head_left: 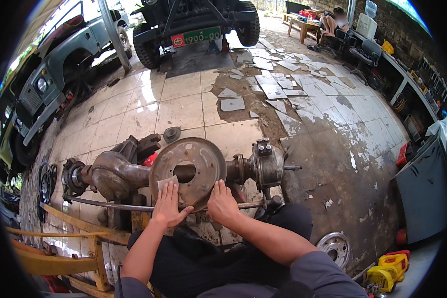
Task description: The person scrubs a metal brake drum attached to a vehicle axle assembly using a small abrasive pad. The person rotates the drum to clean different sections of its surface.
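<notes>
A round, rust-brown brake backing plate with a large centre hole stands tilted in front of me. My left hand lies on its lower left face, fingers together, pressing a small tan piece of sandpaper against the metal. At the lower right rim, my right hand grips the plate, its thumb side toward me; part of its grip is hidden. Behind the plate runs a greasy axle housing, with a bulging differential on the left and a steering knuckle on the right.
A steel tie rod crosses before my knees. To the left stands a yellow metal frame; to the right lies a wheel rim. Broken tiles litter the floor ahead. Vehicles stand beyond, and a person sits far right.
</notes>
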A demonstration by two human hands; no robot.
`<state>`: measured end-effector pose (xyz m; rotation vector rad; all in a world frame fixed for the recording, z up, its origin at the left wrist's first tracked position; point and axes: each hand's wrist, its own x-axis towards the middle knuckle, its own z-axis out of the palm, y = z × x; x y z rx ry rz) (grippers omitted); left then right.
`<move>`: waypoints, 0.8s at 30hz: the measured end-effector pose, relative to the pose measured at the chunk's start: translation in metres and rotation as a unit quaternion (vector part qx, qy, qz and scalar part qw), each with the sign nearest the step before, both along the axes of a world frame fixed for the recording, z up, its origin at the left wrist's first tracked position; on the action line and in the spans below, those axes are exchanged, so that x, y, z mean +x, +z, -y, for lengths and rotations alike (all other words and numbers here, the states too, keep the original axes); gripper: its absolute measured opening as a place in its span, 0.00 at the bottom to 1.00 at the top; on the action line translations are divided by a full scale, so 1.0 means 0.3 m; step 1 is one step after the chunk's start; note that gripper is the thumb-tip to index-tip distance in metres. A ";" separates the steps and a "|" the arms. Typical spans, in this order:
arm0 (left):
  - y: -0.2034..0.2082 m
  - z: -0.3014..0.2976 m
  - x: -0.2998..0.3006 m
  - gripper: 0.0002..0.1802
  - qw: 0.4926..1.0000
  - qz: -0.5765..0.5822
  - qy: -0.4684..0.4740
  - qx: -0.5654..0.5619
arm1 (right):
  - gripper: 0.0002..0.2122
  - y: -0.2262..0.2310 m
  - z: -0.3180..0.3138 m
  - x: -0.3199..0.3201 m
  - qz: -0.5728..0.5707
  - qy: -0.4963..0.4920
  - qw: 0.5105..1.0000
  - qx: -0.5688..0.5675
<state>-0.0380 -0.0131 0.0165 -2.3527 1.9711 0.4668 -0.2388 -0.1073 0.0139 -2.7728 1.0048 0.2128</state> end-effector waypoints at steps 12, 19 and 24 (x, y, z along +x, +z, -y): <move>-0.029 -0.038 0.013 0.63 1.000 -0.006 -0.017 -0.012 | 0.45 0.032 -0.001 0.004 -0.021 0.003 1.000 0.008; -0.028 -0.030 -0.024 0.62 0.999 0.010 -0.014 -0.032 | 0.44 -0.021 0.015 -0.023 0.021 0.002 1.000 0.004; -0.042 -0.022 -0.009 0.63 1.000 0.006 0.007 -0.016 | 0.44 0.025 0.004 0.001 -0.010 0.001 1.000 0.016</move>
